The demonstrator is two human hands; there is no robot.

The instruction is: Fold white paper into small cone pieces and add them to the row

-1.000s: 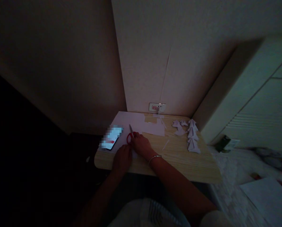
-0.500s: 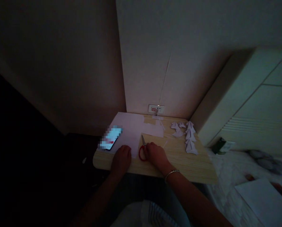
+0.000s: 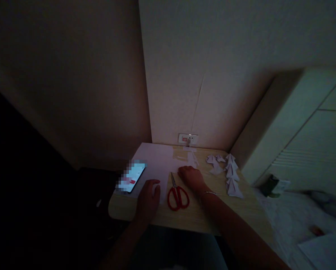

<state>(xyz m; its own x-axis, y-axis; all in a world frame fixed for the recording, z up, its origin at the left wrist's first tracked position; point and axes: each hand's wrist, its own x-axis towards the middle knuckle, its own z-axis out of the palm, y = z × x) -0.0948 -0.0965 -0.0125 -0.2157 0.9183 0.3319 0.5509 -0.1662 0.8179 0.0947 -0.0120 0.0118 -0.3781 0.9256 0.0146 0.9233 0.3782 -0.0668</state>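
Red-handled scissors (image 3: 177,194) lie flat on the small wooden table (image 3: 201,217), blades pointing away from me. My left hand (image 3: 148,197) rests palm down on the near edge of a white paper sheet (image 3: 156,165), fingers loosely spread. My right hand (image 3: 192,176), with a thin bracelet at the wrist, sits just right of the scissors, reaching toward cut paper pieces (image 3: 189,159); its fingers are curled over and what lies under them is hidden. A lit phone (image 3: 130,177) lies at the sheet's left edge.
Several folded white paper shapes (image 3: 232,176) lie in a column at the table's right side. A wall socket (image 3: 187,139) sits behind the table. A pale cabinet (image 3: 305,138) stands to the right, and a bed with loose paper (image 3: 322,251) lies at the lower right. The room is very dark.
My right hand carried the scissors from beside the phone toward the table's front, set them down and let go, then moved up toward the cut paper pieces. My left hand stayed on the sheet.
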